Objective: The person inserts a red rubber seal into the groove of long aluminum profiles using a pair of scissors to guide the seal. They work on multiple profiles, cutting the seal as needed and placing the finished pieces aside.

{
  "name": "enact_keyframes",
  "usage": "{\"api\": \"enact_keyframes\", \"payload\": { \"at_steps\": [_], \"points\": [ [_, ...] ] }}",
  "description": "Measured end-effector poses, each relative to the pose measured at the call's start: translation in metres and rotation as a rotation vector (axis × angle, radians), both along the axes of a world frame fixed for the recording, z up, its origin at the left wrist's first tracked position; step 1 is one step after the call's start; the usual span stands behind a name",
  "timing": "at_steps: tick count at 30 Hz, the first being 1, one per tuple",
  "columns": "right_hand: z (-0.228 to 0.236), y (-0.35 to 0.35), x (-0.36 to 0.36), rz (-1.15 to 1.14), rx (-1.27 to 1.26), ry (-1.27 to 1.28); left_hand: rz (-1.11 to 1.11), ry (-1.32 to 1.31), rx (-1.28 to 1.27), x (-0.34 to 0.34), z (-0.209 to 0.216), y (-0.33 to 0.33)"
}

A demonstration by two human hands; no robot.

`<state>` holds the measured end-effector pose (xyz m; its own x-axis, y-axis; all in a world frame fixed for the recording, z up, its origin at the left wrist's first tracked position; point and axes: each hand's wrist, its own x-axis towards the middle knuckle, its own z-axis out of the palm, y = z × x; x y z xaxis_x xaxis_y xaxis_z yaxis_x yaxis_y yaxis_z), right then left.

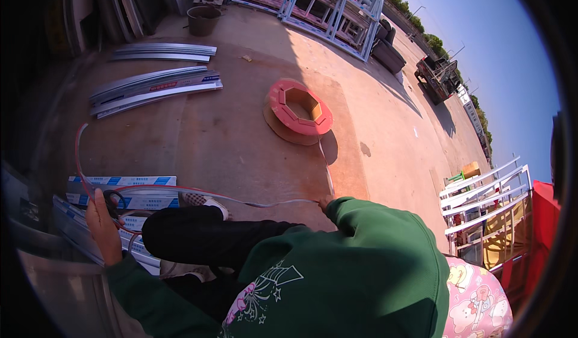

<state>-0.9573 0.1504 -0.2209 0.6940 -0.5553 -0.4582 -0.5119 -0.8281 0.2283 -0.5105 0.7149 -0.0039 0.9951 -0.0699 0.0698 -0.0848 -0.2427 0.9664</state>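
1. The red-and-grey strip (259,205) ran slack between the hands; its free end curved up beyond the left hand, and loops hung below it.
2. The left hand (103,226) was gripping the strip, beside a dark looped tool (113,202), possibly scissors; whether it held that too could not be told.
3. The right hand (326,202) appeared closed on the strip, fingers mostly hidden.
4. The red-sided spool (279,105) lay ahead of the right hand, one strand reaching from it to that hand.
5. Step in hand, as judged: drawing out a length of strip. The next move would call for a firm left grip and an even right-hand pull, without twisting.
6. White-and-blue profiles (153,201) lay below and just beside the left hand; silvery profiles (156,91) lay farther ahead of it.
7. Stacked frames (328,19) stood well beyond both hands.
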Motion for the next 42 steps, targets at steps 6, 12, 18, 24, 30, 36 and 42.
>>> {"api": "enact_keyframes", "payload": {
  "at_steps": [6, 12, 18, 24, 30, 36, 42],
  "points": [
    [0.065, 0.093, 0.063, 0.108, 0.251, 0.334, -0.153, -0.206, 0.159, -0.012, 0.009, -0.049],
    [0.18, 0.193, 0.249, 0.558, 0.441, -0.508, -0.517, -0.202, 0.098, -0.051, 0.032, -0.095],
    [0.236, 0.246, 0.321, 0.675, 0.608, -0.682, -0.736, -0.113, 0.328, -0.061, 0.033, -0.108],
    [0.165, 0.172, 0.334, 0.662, 0.626, -0.684, -0.325, -0.189, 0.069, -0.034, 0.032, -0.061],
    [0.047, -0.034, 0.215, 0.257, 0.049, 0.114, 0.071, -0.119, -0.15, 0.01, 0.019, 0.005],
    [0.027, -0.086, 0.0, 0.499, 0.106, 0.268, -0.029, -0.073, -0.061, -0.002, 0.017, -0.016],
    [0.029, 0.044, -0.133, -0.46, 0.344, 0.409, -0.264, -0.08, 0.065, -0.021, 0.019, -0.059]
  ]
}}
